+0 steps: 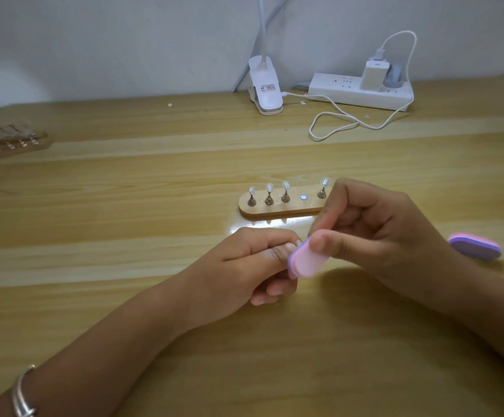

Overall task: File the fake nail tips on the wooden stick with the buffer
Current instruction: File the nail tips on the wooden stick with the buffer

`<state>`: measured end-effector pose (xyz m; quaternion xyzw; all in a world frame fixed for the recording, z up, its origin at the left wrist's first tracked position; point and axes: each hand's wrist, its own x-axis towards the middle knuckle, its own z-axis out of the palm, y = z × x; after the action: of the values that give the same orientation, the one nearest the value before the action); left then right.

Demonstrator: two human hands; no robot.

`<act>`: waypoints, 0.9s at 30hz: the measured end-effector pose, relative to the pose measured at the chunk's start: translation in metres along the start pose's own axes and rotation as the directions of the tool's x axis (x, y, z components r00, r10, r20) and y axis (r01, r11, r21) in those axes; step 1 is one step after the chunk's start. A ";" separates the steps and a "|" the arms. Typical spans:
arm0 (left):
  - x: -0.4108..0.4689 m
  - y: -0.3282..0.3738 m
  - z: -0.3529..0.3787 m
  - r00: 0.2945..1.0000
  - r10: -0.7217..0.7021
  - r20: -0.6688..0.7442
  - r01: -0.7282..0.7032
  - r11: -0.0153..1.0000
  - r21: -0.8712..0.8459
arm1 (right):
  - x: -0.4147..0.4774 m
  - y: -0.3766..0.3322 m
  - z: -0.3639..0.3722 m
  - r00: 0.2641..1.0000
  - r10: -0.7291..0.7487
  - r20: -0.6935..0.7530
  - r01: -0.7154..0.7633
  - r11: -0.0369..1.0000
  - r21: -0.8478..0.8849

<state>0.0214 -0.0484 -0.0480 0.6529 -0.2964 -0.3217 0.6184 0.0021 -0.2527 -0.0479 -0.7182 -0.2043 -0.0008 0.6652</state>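
Left hand: the left hand (244,263) is curled, with thumb and fingers (262,239) pinched together at its 3 o'clock end. They grip a small pale piece (299,243) that barely pokes out. It is too hidden to say whether it is a nail tip.
Right hand: the right hand (380,233) is clenched round a pink and purple oval foam buffer (306,261). Its thumb lies across the pink face and its fingers are folded behind.
Buffer against fingers: the buffer's edge touches the left fingertips where the pale piece sticks out. The buffer hangs tilted below the right thumb, above the counter.
Wooden stick: a light wooden oval-ended stick (280,207) lies flat on the tan wood-grain counter (124,206), at 12 o'clock from both hands. Its 3 o'clock end is hidden behind the right hand.
Nail tips: four clear fake nail tips (285,185) stand upright on small metal pegs along the stick. One round spot between the third and fourth pegs is bare.
Spare buffer: a second pink and purple buffer (475,246) lies on the counter at 3 o'clock from the right hand.
Far left: a blurred second wooden holder (10,141) sits at 10 o'clock.
Back edge: a white clip lamp (265,88), a white power strip (359,91) and a looped white cable (335,124) sit at 12 o'clock.
Wrist: a silver bracelet (22,395) circles the left wrist.
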 end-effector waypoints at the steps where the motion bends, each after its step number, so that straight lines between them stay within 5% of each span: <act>1: 0.000 0.001 0.000 1.000 0.003 0.002 -0.003 1.000 -0.011 | 0.001 -0.001 -0.003 1.000 0.000 -0.013 0.000 1.000 -0.022; 27: -0.001 0.002 0.001 1.000 -0.013 0.000 0.013 0.999 -0.045 | 0.001 0.002 -0.007 0.997 -0.055 -0.051 0.050 0.993 -0.104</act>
<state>0.0204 -0.0486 -0.0457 0.6407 -0.2849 -0.3323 0.6309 0.0059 -0.2590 -0.0484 -0.7456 -0.2048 -0.0481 0.6323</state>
